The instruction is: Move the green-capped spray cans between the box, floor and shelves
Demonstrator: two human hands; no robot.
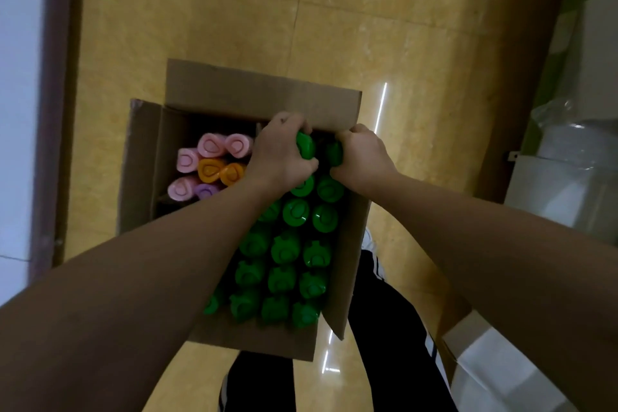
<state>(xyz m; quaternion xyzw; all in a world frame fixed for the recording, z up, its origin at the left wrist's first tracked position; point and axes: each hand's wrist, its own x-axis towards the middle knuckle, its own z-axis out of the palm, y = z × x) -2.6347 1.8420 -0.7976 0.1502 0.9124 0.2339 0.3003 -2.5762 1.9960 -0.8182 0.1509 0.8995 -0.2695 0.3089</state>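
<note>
1. Head view: an open cardboard box (254, 94) stands on a yellow tiled floor (351, 10), its flaps folded outward, with the person's dark trouser legs (384, 328) just below it.
2. The left hand (277, 157) is curled round the cap of a green bottle (305, 145) in the far row of the box; thumb and fingers wrap it from both sides.
3. The right hand (363, 157) grips a second green bottle (334, 152) just beside the first, fingers closed over its top. The two hands are close together, almost touching, at the far right corner of the box.
4. Both gripped bottles sit slightly higher than their neighbours, so, as a judgement, they are either coming out of or going into that last row; which of the two cannot be told from this view.
5. The right part of the box is packed with rows of green caps (294, 254), standing upright and touching one another. That side looks nearly full.
6. The left part holds far fewer: a small cluster of pink bottles (210, 145), two orange bottles (220, 170) and one purple bottle (205, 191), with dark unfilled space beneath them. That side seems to be where work is left.
7. The green bottles show rounded, glossy flip-top caps; their bodies are hidden down in the box.
8. White plastic-wrapped items (575, 144) stand at the right edge, well apart from the box.
</note>
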